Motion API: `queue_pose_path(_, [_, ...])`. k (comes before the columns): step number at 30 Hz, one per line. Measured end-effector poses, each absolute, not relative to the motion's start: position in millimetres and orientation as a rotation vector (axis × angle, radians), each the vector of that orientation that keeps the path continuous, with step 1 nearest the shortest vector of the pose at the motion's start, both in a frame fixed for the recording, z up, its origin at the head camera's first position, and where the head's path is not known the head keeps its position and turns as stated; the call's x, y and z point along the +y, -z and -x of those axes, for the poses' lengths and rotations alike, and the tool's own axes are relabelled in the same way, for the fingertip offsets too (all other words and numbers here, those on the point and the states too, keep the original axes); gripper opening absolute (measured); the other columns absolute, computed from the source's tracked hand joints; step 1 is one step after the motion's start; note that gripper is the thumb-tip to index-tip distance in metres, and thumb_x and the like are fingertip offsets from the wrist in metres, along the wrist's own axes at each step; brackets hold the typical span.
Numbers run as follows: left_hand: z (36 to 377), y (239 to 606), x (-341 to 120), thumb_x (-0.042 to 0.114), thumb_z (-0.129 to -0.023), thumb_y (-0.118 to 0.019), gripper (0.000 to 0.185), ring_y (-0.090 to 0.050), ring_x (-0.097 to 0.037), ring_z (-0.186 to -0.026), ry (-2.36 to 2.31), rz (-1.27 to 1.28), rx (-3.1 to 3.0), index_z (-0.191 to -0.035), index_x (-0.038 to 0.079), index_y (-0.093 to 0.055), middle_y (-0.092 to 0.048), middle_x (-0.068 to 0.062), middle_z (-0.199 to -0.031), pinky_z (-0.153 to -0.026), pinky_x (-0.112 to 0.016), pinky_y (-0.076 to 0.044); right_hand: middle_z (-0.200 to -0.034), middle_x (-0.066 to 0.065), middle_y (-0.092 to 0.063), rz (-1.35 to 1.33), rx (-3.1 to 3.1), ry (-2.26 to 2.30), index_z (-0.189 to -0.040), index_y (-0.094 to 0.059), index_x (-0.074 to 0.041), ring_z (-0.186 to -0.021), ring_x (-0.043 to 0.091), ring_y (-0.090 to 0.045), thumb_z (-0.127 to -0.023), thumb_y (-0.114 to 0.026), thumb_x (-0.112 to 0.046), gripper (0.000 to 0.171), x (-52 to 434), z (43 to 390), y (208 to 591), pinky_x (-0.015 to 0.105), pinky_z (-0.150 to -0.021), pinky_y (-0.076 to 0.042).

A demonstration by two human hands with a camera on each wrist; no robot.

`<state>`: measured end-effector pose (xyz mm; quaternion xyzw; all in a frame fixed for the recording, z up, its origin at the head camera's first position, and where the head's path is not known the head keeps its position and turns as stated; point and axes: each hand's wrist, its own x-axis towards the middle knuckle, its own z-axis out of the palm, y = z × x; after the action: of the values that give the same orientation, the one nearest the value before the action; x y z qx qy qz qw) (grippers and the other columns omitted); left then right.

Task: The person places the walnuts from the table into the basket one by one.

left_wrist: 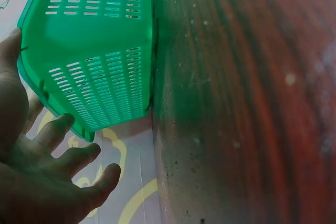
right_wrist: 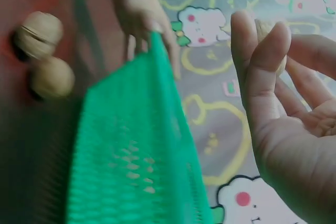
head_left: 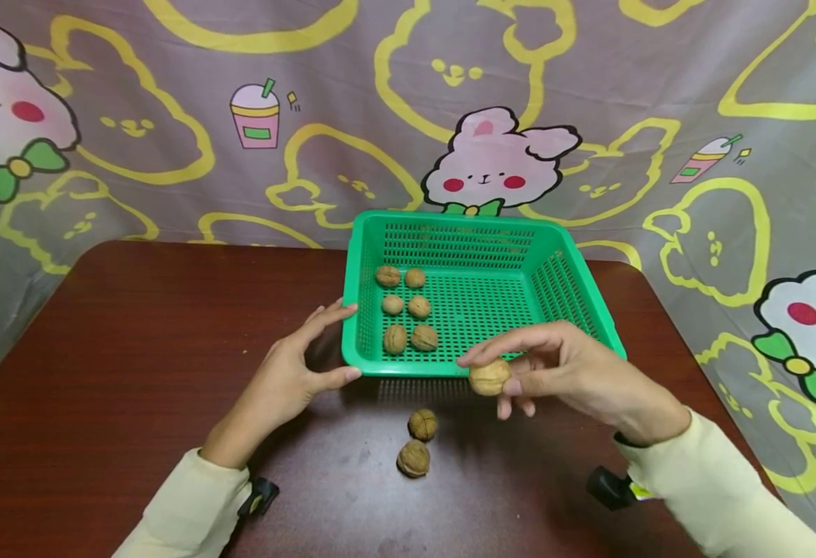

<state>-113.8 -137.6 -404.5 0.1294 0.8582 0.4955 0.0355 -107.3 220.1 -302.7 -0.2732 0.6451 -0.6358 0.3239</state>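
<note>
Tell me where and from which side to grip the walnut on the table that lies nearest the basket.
Take that walnut across its round middle with fingertips, coming from above. It lies free on the table, the second walnut close on its near side and the green basket just beyond, so its left and right flanks look the most open.

No writing, labels, brands or numbers can be read anywhere; the backdrop cloth (head_left: 589, 93) shows only cartoon rabbits and drink cups.

Head looks down; wrists close on basket (head_left: 477, 232)
</note>
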Motion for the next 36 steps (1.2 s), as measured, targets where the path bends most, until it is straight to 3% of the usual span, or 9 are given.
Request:
queue_pose_path(9, [114,405,-138,0.023,-0.084,-0.090,0.083,-0.022,-0.035,-0.162,-1.526,-0.394,2.633,-0.156,0.033,-0.050,-0.037,0.010,-0.170,-0.124,-0.064,-0.030,-0.137,0.011,-0.070,0.766,1.578,1.714,-0.127,-0.075,-0.008,-0.081,0.020,-0.078,-0.102,-0.045,0.015,0.046,227,189,281,0.026,-0.068,-0.058])
queue_pose_path(18, [113,405,-139,0.024,-0.083,-0.090,0.083,-0.023,-0.036,-0.162,-1.518,-0.400,2.651,-0.156,0.033,-0.050,-0.037,0.008,-0.169,-0.124,-0.063,-0.030,-0.140,0.010,-0.068,0.777,1.564,1.705,-0.127,-0.076,-0.011,-0.084,0.021,-0.077,-0.104,-0.042,0.012,0.047,241,252,302,0.026,-0.073,-0.060])
queue_pose_path(24, [114,404,-136,0.023,-0.083,-0.090,0.082,-0.023,-0.036,-0.162,-1.535,-0.412,2.637,-0.155,0.032,-0.051,-0.038,0.007,-0.169,-0.125,-0.064,-0.029,-0.139,0.006,-0.069,0.716,1.551,1.606,-0.128,-0.074,-0.009,-0.090,0.023,-0.079,-0.104,-0.044,0.014,0.045,247,270,330,0.026,-0.075,-0.060])
queue_pose_path(31, [113,405,-138,0.022,-0.083,-0.091,0.082,-0.025,-0.037,-0.161,-1.545,-0.412,2.655,-0.155,0.032,-0.051,-0.040,0.007,-0.168,-0.125,-0.063,-0.029,-0.137,0.009,-0.070,0.542,1.688,1.378,-0.135,-0.070,-0.005,-0.091,0.023,-0.078,-0.103,-0.061,-0.001,0.034,234,280,354,0.027,-0.077,-0.061])
queue_pose_path(36, [113,405,-138,0.023,-0.083,-0.090,0.082,-0.024,-0.038,-0.161,-1.541,-0.421,2.652,-0.155,0.032,-0.051,-0.040,0.006,-0.168,-0.125,-0.064,-0.029,-0.126,0.010,-0.072,0.431,1.733,1.231,-0.134,-0.069,-0.003,-0.094,0.026,-0.078,-0.102,-0.064,-0.002,0.032,227,280,368,0.034,-0.083,-0.062])
